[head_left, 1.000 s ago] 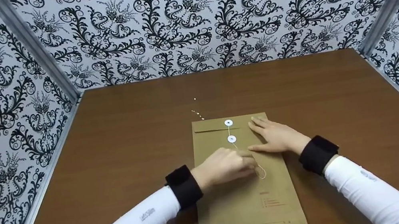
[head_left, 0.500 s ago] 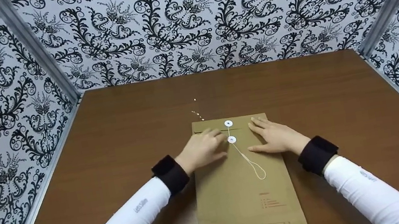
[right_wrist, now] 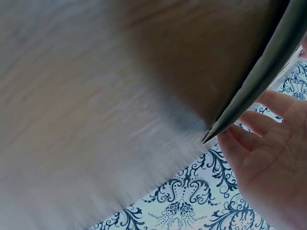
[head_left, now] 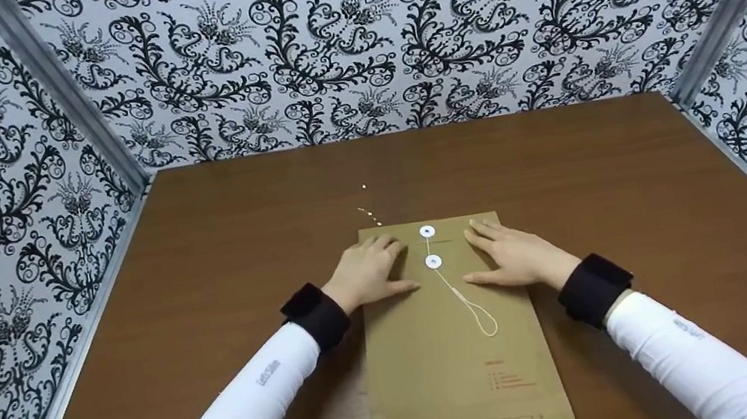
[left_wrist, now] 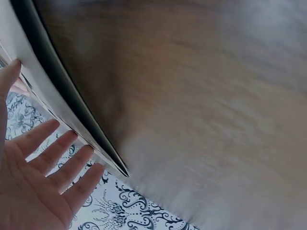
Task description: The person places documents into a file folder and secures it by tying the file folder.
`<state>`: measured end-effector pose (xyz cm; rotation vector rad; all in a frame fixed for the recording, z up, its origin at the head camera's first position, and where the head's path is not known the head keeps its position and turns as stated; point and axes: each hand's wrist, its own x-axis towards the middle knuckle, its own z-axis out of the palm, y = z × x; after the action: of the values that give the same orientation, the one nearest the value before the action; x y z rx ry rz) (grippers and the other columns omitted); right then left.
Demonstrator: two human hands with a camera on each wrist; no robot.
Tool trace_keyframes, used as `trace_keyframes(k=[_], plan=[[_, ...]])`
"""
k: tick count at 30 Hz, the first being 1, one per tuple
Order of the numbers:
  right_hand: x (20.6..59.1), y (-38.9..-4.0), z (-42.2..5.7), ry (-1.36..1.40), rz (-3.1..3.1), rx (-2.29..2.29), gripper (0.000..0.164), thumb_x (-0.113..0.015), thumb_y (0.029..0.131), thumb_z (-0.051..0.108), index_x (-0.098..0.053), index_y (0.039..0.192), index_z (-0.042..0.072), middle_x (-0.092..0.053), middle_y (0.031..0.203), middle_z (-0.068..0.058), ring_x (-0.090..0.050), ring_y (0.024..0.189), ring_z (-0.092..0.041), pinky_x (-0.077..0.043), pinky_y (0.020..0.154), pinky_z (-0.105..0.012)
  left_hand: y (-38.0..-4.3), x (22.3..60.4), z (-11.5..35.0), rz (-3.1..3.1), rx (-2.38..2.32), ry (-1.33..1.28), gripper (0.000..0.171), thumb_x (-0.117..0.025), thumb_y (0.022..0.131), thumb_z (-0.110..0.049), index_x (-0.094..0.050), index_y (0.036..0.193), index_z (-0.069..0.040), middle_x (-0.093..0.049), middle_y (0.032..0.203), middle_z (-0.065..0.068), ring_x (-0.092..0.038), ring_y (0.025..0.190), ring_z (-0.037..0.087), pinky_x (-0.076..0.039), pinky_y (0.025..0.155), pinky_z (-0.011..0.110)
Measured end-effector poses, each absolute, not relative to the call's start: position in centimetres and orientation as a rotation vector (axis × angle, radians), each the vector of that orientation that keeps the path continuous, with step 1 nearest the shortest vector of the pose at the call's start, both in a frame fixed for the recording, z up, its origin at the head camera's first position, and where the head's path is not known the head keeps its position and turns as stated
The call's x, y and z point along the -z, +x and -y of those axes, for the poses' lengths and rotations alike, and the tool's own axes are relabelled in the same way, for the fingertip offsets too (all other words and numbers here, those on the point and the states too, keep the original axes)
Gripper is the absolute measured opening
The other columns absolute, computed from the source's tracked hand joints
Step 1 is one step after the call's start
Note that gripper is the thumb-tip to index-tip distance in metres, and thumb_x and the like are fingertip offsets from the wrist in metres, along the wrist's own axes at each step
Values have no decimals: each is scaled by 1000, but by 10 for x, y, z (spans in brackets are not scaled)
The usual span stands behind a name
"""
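Note:
A brown paper string-tie envelope (head_left: 445,364) lies flat on the wooden table, its flap folded down at the far end. Two white button discs (head_left: 433,261) sit on its midline, joined by a string (head_left: 464,298) that trails toward me and ends in a loop. My left hand (head_left: 370,271) rests with spread fingers on the upper left part of the envelope. On the upper right part rests my right hand (head_left: 519,253), fingers and thumb spread. Both wrist views show the palms with fingertips at the envelope's edge (left_wrist: 72,105).
The brown table (head_left: 231,218) stretches out around the envelope. Small white marks (head_left: 370,214) show on it just beyond the flap end. Patterned walls (head_left: 345,40) stand at the back and both sides.
My left hand has let go of the string loop and moved up and left onto the envelope's upper left, its fingers spreading out. The right hand has stayed in place.

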<state>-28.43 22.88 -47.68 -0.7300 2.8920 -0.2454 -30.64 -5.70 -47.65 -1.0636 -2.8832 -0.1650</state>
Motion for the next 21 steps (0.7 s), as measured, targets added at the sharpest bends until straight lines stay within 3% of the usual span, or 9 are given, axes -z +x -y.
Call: trace_keyframes(k=[4, 16, 21], plan=[[476, -284, -228, -714, -2881, 255, 85, -60, 97, 56, -38, 156, -2, -31, 164, -30, -32, 153, -46, -35, 121, -59, -309, 476, 57, 2967, 198, -1030, 84, -71, 86, -65, -56, 146, -8, -56, 150, 14, -52, 142, 34, -47, 115, 50], [475, -287, -227, -724, -2883, 235, 86, -61, 96, 56, -40, 154, -3, -34, 162, -31, -35, 150, -48, -38, 119, -59, -313, 475, 55, 3102, 141, -1038, 109, -68, 78, -78, -36, 160, -14, -33, 168, 13, -32, 157, 33, -31, 126, 53], [474, -287, -227, -704, -2865, 253, 86, -62, 96, 56, -39, 155, -2, -33, 163, -31, -33, 152, -48, -37, 120, -59, -310, 473, 53, 3139, 101, -1048, 114, -68, 76, -80, -31, 162, -15, -28, 170, 14, -28, 158, 33, -33, 126, 52]])
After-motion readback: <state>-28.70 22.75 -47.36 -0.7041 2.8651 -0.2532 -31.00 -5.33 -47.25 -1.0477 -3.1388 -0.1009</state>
